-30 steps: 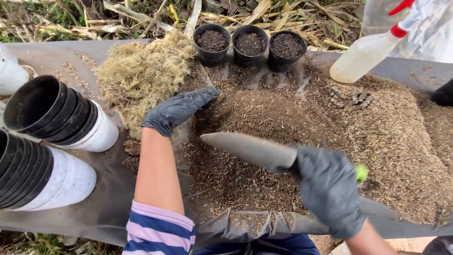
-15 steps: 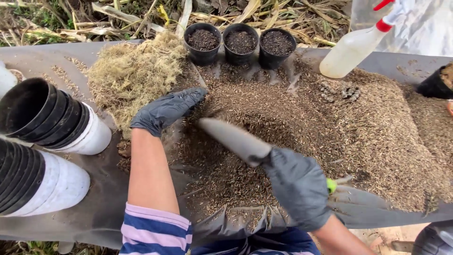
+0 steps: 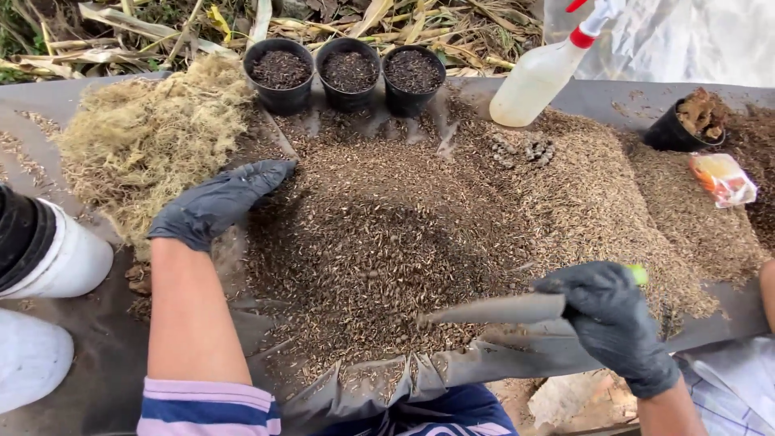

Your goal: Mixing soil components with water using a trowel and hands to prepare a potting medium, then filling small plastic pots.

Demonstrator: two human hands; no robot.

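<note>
Head view | left hand (image 3: pixel 214 206) gloved, flat and unclenched on husk mix (image 3: pixel 387 242) by the moss pile (image 3: pixel 145 137) | right hand (image 3: pixel 609 323) clenched around trowel (image 3: pixel 496 309) at sheet's (image 3: pixel 97 355) near edge | judgement: keep blade low, scoop toward centre, left palm damming the spill.

Left hand (image 3: pixel 216 203), black-gloved, lies palm down, fingers together and extended toward far right; forearm bare, striped sleeve at near edge. Right hand (image 3: pixel 607 321), also black-gloved, is closed in a fist at near right, wrist bent.
</note>
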